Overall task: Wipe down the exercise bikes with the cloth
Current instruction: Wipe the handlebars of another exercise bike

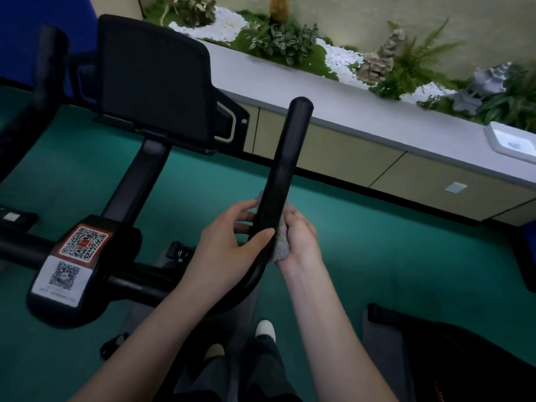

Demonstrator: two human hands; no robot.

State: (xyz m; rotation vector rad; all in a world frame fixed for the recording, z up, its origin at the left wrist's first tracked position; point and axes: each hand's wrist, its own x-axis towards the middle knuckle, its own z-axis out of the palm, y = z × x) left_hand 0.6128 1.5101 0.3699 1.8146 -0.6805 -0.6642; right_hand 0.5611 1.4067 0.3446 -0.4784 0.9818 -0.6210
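Bike: a black exercise bike stands on a green floor, seen from above at its bars.
Right handlebar: the right handlebar rises from a bend near the hands and ends in a rounded tip.
Left hand: the left hand grips the right handlebar just above the bend, thumb laid across the near face and fingers curled behind.
Right hand: the right hand is closed on a grey cloth and presses it against the bar's right side, level with the left hand.
Cloth: bunched between palm and bar. A grey edge also shows on the bar's left side above the left fingers, so it perhaps wraps round the back, though that part is hidden.
Console: a dark console screen sits on the stem, left of the bar.
Stickers: a red-bordered QR sticker and a white QR sticker lie on the stem housing.
Left handlebar: the left handlebar stands at the far left, blurred.
Background: a grey counter carries a white tray. Behind it is a planter with greenery and white pebbles.
Below: a white shoe shows between the forearms.
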